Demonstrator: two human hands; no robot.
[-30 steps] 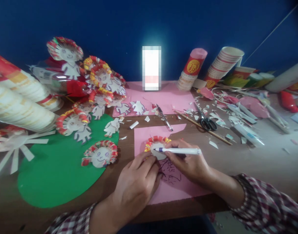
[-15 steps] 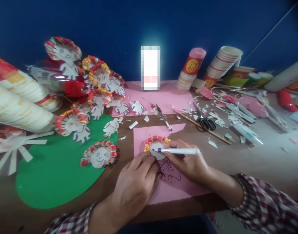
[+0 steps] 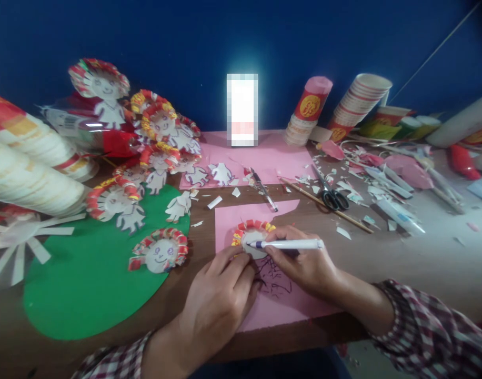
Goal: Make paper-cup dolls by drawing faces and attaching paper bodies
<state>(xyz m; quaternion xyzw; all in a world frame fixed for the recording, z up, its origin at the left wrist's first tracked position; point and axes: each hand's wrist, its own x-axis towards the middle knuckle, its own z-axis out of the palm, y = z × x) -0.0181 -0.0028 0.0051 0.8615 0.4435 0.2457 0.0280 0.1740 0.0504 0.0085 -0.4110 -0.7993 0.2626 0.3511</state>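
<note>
My right hand (image 3: 304, 263) grips a white marker pen (image 3: 288, 244) with its purple tip on a round white paper face (image 3: 252, 241) ringed by curled red and yellow strips. My left hand (image 3: 219, 297) has its fingers curled and pressed on the lower left edge of that paper face, holding it down. The paper face lies on a pink sheet (image 3: 272, 305) that carries dark scribbles between my hands.
A green paper disc (image 3: 83, 284) lies at the left with a finished paper face (image 3: 159, 251) and other paper dolls (image 3: 114, 202) on and behind it. Scissors (image 3: 331, 196), a thin stick (image 3: 328, 206), paper scraps, stacked paper cups (image 3: 359, 102) and a phone (image 3: 242, 109) stand further back.
Almost nothing differs: the pen tip stays on the paper face with only a slight shift, and the view drifts a little to the right.
</note>
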